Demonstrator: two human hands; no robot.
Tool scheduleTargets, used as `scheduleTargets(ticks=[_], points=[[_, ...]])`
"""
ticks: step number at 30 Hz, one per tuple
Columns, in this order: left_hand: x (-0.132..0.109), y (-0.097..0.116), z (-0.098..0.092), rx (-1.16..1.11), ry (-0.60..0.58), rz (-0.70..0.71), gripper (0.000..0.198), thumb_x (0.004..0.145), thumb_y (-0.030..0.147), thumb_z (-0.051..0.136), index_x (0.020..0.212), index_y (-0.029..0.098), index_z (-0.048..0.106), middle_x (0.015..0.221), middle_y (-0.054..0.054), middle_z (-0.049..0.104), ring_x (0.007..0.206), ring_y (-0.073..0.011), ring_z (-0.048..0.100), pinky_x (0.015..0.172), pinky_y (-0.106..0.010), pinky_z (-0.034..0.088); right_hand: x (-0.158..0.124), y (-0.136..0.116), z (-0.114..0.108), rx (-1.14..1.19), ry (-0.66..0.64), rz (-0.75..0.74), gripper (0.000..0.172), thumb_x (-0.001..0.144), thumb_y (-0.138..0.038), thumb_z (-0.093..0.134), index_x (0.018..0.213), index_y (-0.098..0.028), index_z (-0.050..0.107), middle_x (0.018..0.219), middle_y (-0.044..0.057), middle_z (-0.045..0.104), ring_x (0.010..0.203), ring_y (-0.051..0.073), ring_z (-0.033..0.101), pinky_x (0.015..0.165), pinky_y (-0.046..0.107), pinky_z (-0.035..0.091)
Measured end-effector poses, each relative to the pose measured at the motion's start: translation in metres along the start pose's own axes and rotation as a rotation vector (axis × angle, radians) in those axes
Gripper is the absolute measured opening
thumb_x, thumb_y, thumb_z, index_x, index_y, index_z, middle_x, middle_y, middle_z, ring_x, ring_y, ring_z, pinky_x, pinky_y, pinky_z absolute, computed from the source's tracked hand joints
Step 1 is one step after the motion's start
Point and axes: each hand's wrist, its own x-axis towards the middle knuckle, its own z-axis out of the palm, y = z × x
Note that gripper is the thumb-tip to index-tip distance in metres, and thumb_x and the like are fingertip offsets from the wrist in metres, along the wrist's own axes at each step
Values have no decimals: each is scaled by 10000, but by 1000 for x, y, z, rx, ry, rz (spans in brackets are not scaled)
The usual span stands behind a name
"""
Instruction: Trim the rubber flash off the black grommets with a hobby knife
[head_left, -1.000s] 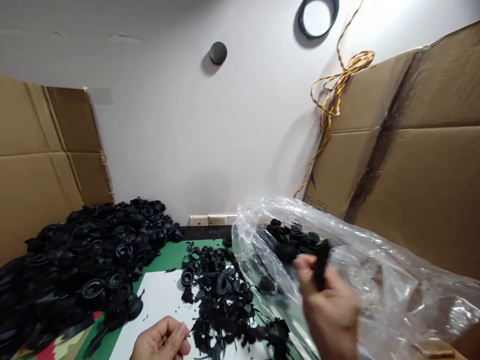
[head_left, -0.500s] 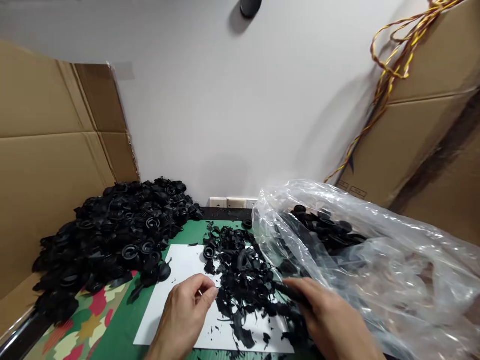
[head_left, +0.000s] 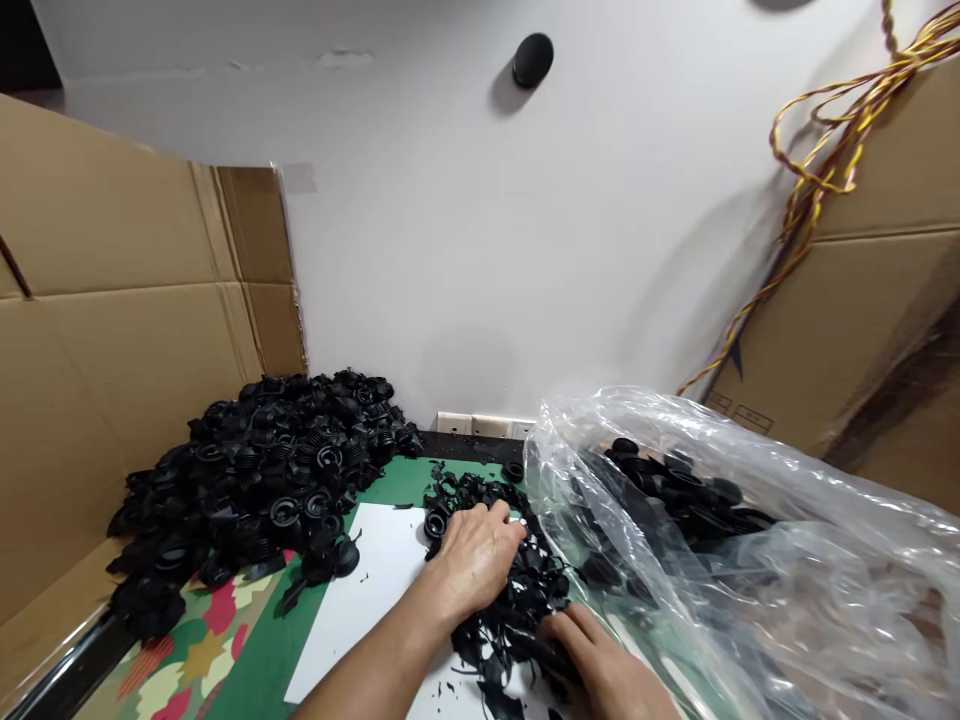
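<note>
My left hand point(head_left: 484, 550) reaches over the heap of black rubber scraps point(head_left: 536, 575) on the white sheet point(head_left: 360, 575). Its fingers curl down into the scraps, and whatever they grip is hidden beneath them. At the heap's lower right, my right hand point(head_left: 611, 665) is closed around a dark tool with a black handle point(head_left: 544, 648); the tool's working end is lost among the scraps. Close to my left hand lies a round black rubber part point(head_left: 435, 523). A large pile of similar black rubber parts point(head_left: 277, 470) rises at the left.
A clear plastic bag point(head_left: 720, 590) holding black parts point(head_left: 675, 490) lies open at the right. Cardboard walls point(head_left: 135, 240) stand on the left, with a cardboard box point(head_left: 870, 330) and twisted yellow-brown wires point(head_left: 802, 210) at the right. Wall sockets point(head_left: 491, 427) sit behind the green mat point(head_left: 405, 480).
My left hand has moved forward and right, from the white sheet onto the scraps. My right hand has shifted slightly down and left, keeping its tool. The camera view has tilted up and left.
</note>
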Motion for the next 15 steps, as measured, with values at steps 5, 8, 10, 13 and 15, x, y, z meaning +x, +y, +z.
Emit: scheduleTargets(ticks=[5, 8, 10, 13, 15], points=[[7, -21, -3, -4, 29, -99, 351, 609, -41, 468, 759, 208, 665, 789, -45, 618, 749, -233, 587, 674, -329, 403, 19, -29, 1, 27, -276, -36, 723, 622, -110, 618, 1278, -361, 444, 1145, 70, 546, 763, 229, 676, 616, 273, 484], [4, -40, -17, -70, 76, -181, 276, 577, 12, 524, 724, 209, 651, 828, -29, 613, 735, -203, 576, 656, -298, 417, 27, -39, 1, -40, -391, 1, 716, 590, -158, 674, 1252, -345, 476, 1164, 93, 509, 728, 256, 679, 590, 296, 463], [-1, -53, -28, -129, 112, -224, 203, 591, 76, 552, 731, 196, 637, 874, -31, 616, 771, -191, 573, 661, -271, 434, 32, -42, -1, -61, -376, 13, 502, 630, -136, 637, 1104, -288, 575, 1094, 80, 531, 731, 245, 672, 578, 278, 432], [-13, -68, -43, -182, 151, -284, 174, 666, 152, 498, 788, 175, 621, 849, -35, 629, 801, -188, 577, 668, -257, 446, 43, -38, -9, -10, -317, -29, 253, 690, -70, 525, 871, -234, 591, 941, 35, 568, 723, 180, 638, 567, 232, 379], [-22, -74, -50, -187, 128, -314, 201, 689, 168, 461, 800, 165, 628, 743, -25, 641, 716, -188, 594, 616, -263, 444, 54, -30, -14, -6, -257, -6, 206, 712, -52, 474, 804, -217, 556, 867, 25, 569, 703, 159, 604, 575, 228, 364]])
